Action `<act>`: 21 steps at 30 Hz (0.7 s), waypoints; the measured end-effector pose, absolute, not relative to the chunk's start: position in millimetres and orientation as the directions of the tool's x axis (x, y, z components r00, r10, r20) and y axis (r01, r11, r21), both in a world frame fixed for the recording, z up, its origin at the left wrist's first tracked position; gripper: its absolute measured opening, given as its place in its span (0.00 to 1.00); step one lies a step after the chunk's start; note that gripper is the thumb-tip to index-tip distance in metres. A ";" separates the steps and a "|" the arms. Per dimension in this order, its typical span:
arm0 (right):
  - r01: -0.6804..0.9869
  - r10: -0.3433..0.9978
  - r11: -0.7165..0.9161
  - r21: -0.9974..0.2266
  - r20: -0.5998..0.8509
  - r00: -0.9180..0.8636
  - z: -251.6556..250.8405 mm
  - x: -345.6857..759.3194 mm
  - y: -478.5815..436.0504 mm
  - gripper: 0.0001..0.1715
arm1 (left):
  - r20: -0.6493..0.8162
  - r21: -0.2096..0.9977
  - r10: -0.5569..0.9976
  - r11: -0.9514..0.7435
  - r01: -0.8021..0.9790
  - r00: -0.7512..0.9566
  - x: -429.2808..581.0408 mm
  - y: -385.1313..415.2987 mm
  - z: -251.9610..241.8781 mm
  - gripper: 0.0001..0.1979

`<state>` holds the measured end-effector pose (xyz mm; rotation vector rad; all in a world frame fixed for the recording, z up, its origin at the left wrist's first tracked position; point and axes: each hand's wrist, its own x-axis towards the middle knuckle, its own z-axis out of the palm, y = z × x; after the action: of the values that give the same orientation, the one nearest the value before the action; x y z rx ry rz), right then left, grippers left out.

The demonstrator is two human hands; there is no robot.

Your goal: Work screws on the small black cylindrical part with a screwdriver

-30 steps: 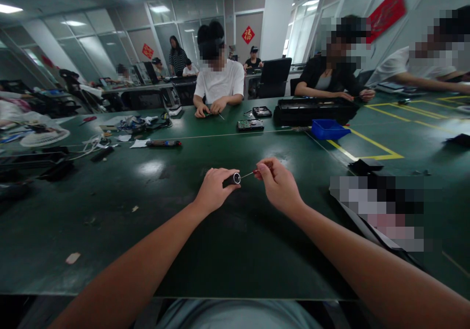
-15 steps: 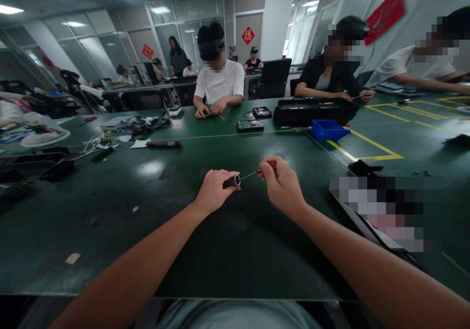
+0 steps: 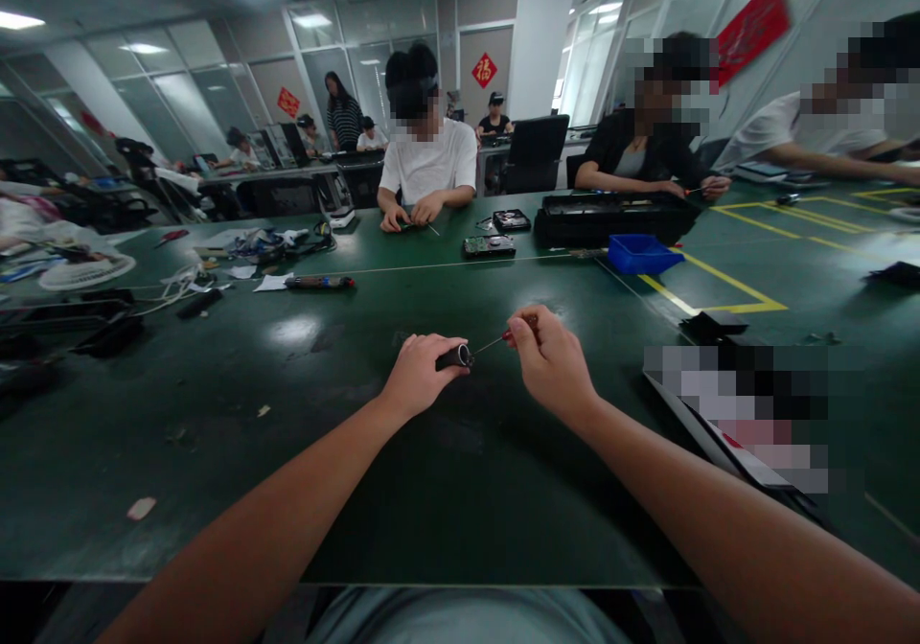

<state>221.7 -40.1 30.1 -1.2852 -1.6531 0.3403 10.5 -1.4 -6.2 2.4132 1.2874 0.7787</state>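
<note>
Between the thumb and fingers of my left hand (image 3: 421,371) is a short black cylinder (image 3: 451,357), its round end with a pale rim turned to the right. What the cylinder belongs to I cannot make out. My right hand (image 3: 550,352) is closed around the red handle of a screwdriver (image 3: 492,342). The thin shaft points left and its tip is at the cylinder's open end. Whether the tip touches the cylinder is too small to tell. Both hands are above the green table (image 3: 431,491), and my fingers hide most of the handle.
Two hard drives (image 3: 490,245) lie across the table, near a long black casing (image 3: 618,220) and a blue tray (image 3: 642,254). A dark pen-like tool (image 3: 320,282) rests on the left, before a heap of cables (image 3: 265,241). Co-workers sit opposite; a blurred-out object lies right.
Something small and dark now shows at the cylinder's rim, by the screwdriver tip. Both hands stay in nearly the same place, and the view has shifted very slightly.
</note>
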 end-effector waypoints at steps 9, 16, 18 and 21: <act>0.584 0.844 0.398 -0.707 0.532 0.069 29.9 222.6 -39.6 0.12 | 0.337 0.592 0.854 -0.520 0.616 0.397 12.3 -5.1 -2.1 0.19; 0.662 0.832 0.377 -0.648 0.550 0.065 31.8 223.2 -37.1 0.15 | 0.299 0.803 0.912 -0.399 0.443 0.280 13.7 -4.9 2.2 0.20; 0.673 0.842 0.366 -0.643 0.536 0.055 31.8 223.3 -36.3 0.16 | 0.252 0.862 0.922 -0.352 0.365 0.294 12.0 -4.7 2.7 0.21; 0.683 0.861 0.338 -0.647 0.507 0.054 30.7 223.3 -35.2 0.17 | 0.189 0.884 0.926 -0.306 0.354 0.328 8.8 -6.4 6.5 0.17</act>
<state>223.3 -35.2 30.7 -1.3993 -1.6808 0.2415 8.8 -6.4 6.5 1.8289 1.1350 0.9443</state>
